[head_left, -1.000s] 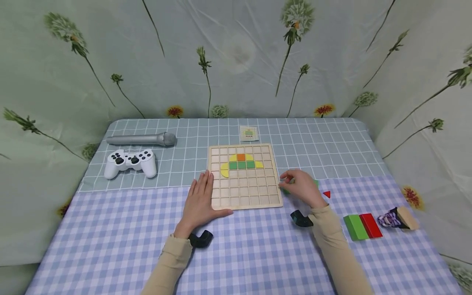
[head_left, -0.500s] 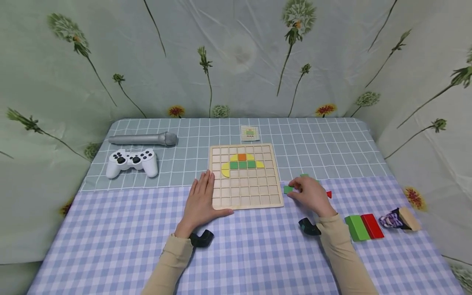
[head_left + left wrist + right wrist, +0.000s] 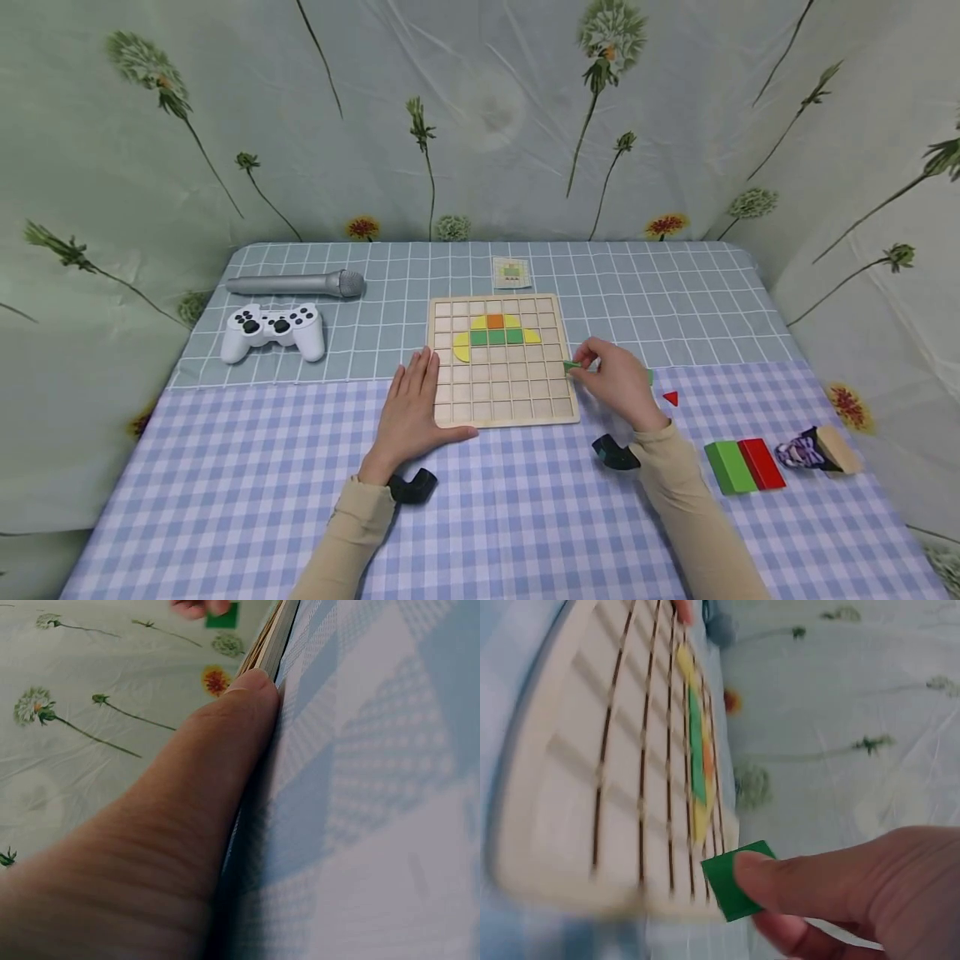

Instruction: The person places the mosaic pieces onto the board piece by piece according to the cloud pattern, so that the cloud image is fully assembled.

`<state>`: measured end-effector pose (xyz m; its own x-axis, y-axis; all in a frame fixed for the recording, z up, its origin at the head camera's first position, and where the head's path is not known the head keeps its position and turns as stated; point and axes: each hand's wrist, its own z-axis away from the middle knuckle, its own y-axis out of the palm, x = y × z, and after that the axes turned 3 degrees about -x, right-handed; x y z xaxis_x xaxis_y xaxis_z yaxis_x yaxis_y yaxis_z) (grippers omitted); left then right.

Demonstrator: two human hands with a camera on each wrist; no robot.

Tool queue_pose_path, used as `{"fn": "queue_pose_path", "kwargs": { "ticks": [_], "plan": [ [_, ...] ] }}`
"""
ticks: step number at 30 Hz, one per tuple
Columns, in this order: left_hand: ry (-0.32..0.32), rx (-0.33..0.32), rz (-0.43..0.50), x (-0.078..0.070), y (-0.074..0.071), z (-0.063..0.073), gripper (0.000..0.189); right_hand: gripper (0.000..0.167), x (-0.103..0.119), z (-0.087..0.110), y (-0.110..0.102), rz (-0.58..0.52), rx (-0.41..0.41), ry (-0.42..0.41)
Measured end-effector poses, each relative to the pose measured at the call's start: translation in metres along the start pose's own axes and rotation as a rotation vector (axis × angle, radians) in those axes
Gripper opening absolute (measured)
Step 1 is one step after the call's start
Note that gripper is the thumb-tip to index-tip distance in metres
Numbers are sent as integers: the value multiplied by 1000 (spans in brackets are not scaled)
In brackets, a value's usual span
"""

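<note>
My right hand (image 3: 611,382) pinches a green square tile (image 3: 721,886) between thumb and fingers, by the right edge of a wooden grid board (image 3: 480,392). The tile is held up, tilted, in the right wrist view. My left hand (image 3: 408,417) lies with straight fingers along the board's left edge, its thumb (image 3: 217,731) stretched along the near edge. On the board sit a row of green square tiles (image 3: 496,337), an orange square (image 3: 495,321) and several yellow curved tiles (image 3: 461,353). Another green piece (image 3: 649,377) is partly hidden behind my right hand.
A small pattern card (image 3: 512,273) lies beyond the board. Right of my hand are a red triangle (image 3: 671,398), a green block (image 3: 731,467), a red block (image 3: 762,464) and a figure-printed wooden piece (image 3: 817,450). A microphone (image 3: 292,285) and white game controller (image 3: 272,332) lie left.
My right hand drew back right over a green tile lying beside the board, then lifted it and moved left to the board's edge. The left hand stayed in place.
</note>
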<state>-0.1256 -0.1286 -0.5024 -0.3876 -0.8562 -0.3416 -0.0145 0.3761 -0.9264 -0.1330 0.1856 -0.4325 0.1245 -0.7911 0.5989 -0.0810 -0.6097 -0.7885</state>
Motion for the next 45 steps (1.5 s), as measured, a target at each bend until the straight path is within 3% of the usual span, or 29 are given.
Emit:
{"fn": "queue_pose_path", "kwargs": {
  "ticks": [10, 18, 25, 36, 40, 45],
  "plan": [
    [-16, 15, -3, -1, 0, 0, 126, 9, 45, -31, 39, -143, 16, -102],
    [-11, -8, -8, 1, 2, 0, 126, 4, 66, -50, 70, -122, 99, -65],
    [-5, -12, -8, 0, 2, 0, 126, 5, 69, -56, 86, -57, 94, -76],
    [-3, -7, -7, -1, 2, -1, 126, 5, 67, -55, 90, 43, 67, -127],
    [-4, 1, -13, -2, 1, -1, 126, 6, 61, -50, 82, 42, 82, -140],
    [-14, 6, -9, -1, 0, 1, 127, 9, 43, -40, 59, 34, 21, -120]
  ]
}}
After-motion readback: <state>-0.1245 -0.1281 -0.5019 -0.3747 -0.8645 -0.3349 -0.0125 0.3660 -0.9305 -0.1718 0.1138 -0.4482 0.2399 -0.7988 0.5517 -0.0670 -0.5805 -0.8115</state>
